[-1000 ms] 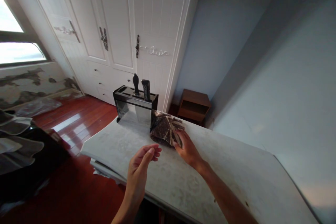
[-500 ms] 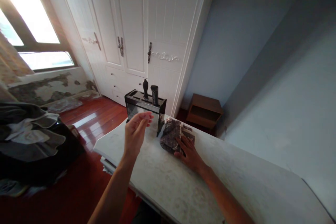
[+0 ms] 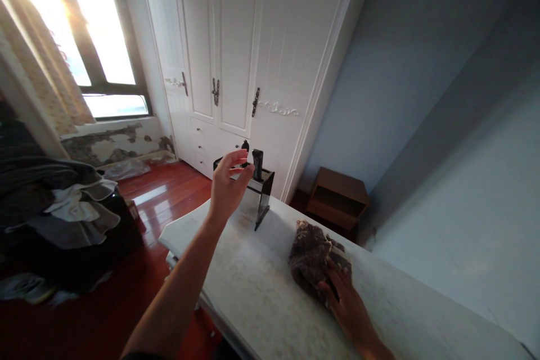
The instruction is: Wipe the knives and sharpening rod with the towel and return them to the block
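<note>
A dark brown folded cloth (image 3: 310, 256) lies on the pale table (image 3: 253, 287). My right hand (image 3: 346, 298) rests on its near right part, palm down, with fingers stretched over the cloth and the thumb spread to the side. My left hand (image 3: 230, 183) is raised in front of a knife block (image 3: 265, 191), its fingers curved and apart with nothing visible between them. Two black handles rise from the block: a knife handle (image 3: 257, 165) just right of my fingertips, and another handle (image 3: 245, 147) partly hidden behind them. I cannot tell whether the left fingers touch either one.
A white wardrobe (image 3: 236, 39) stands behind the table. Beyond the table's far edge is a brown open-fronted cabinet (image 3: 337, 197). Clothes (image 3: 71, 208) are heaped at the left, above the red wooden floor (image 3: 169, 194). A window (image 3: 113, 39) is at the upper left.
The cloth has slid right and toward me under my right hand, away from the knife block. My left hand has risen toward the handles, and its fingers have opened. The view has shifted.
</note>
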`<state>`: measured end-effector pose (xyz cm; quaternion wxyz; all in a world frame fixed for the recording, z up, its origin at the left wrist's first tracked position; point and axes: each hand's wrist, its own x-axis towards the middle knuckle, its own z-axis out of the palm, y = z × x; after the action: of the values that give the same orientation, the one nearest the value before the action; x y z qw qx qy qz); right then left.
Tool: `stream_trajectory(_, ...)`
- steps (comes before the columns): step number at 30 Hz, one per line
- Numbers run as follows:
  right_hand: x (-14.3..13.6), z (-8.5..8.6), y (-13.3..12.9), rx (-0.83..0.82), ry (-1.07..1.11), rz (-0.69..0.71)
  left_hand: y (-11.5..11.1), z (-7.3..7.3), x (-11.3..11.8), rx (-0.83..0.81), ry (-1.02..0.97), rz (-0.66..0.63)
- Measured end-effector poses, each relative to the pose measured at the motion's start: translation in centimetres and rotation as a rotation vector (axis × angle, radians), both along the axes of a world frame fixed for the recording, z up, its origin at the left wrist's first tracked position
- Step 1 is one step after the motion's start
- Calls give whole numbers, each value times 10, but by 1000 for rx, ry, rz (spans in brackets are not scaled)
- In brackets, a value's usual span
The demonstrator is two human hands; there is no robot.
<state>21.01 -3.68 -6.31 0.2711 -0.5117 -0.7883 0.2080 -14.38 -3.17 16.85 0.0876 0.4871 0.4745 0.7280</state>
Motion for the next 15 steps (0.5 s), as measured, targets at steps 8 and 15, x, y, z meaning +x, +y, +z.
stream_trajectory(8,5,-11,-4,174,-175,21,18,-9,1,-111,84,65)
stream_trajectory(15,5,-14,-4,220,-162,20,23,-21,0,-131,127,63)
